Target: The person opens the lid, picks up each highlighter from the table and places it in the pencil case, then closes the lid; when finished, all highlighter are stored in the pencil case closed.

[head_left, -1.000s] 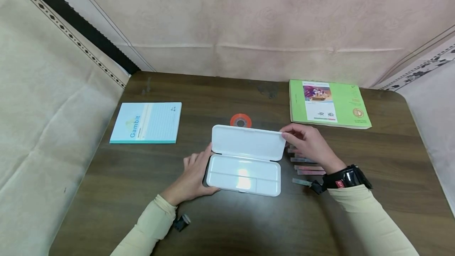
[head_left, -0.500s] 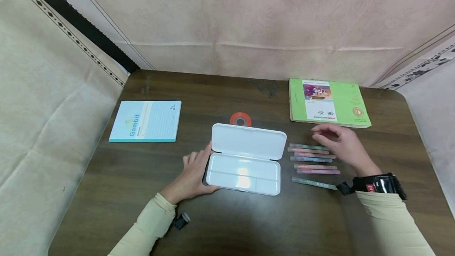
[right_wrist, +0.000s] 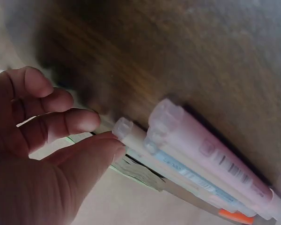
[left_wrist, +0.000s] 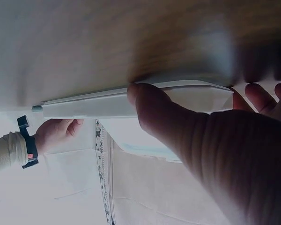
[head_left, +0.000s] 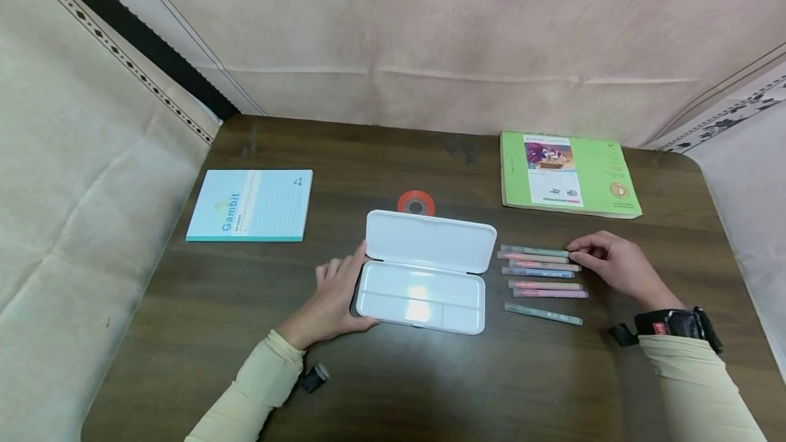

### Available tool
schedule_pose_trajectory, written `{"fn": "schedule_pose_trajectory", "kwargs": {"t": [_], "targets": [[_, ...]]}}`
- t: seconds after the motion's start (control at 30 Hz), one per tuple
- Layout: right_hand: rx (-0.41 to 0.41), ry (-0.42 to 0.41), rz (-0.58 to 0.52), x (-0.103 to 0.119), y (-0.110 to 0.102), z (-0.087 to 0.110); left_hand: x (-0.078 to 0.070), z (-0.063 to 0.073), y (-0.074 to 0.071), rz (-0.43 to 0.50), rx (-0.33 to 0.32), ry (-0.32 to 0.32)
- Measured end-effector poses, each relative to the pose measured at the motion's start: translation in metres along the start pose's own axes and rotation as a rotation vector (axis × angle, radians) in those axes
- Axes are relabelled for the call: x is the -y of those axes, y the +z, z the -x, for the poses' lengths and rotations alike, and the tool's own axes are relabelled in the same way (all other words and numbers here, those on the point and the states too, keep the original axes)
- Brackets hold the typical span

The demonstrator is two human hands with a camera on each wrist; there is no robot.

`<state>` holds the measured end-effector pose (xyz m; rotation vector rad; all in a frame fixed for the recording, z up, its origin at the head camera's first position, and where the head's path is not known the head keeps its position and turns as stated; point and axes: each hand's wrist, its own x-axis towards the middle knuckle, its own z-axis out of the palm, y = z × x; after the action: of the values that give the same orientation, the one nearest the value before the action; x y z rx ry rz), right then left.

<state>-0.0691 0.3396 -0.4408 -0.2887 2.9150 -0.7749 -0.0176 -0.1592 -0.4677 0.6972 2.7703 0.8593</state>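
Note:
A white pencil case (head_left: pixel 393 295) lies on the table with its lid (head_left: pixel 430 241) folded back; its inside is bare, with divided compartments. My left hand (head_left: pixel 334 299) grips the case's left end, thumb (left_wrist: pixel 154 105) along the front edge and fingers round the far side. To the right of the case lie several pens in a loose row. My right hand (head_left: pixel 614 268) pinches the right end of the farthest one, a grey-green pen (head_left: pixel 534 250). Pink pens (head_left: pixel 549 294), a blue pen (head_left: pixel 537 272) and a separate grey-green pen (head_left: pixel 543 314) lie nearer.
Behind the lid sits an orange tape roll (head_left: pixel 416 203). A light blue notebook (head_left: pixel 276 207) lies on the left, and a green book (head_left: pixel 598 179) at the back right. Pale cloth (head_left: pixel 430 33) hangs behind the table.
My right hand has let go of the lid's right corner, moved right, then come down to the farthest pen's end. The left hand and the case have stayed put.

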Motion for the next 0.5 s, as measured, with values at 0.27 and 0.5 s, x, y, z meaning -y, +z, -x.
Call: {"fn": "schedule_pose_trajectory", "kwargs": {"t": [0.27,0.5], "targets": [[0.001,-0.012,-0.009,-0.0031,0.0030,-0.0015,-0.0011,0.0000,-0.0009,0.003,0.002,-0.006],[-0.012,-0.020,-0.016,-0.0041,0.0033,-0.0006,-0.0012,0.0000,-0.0008,0.014,-0.001,-0.005]]}}
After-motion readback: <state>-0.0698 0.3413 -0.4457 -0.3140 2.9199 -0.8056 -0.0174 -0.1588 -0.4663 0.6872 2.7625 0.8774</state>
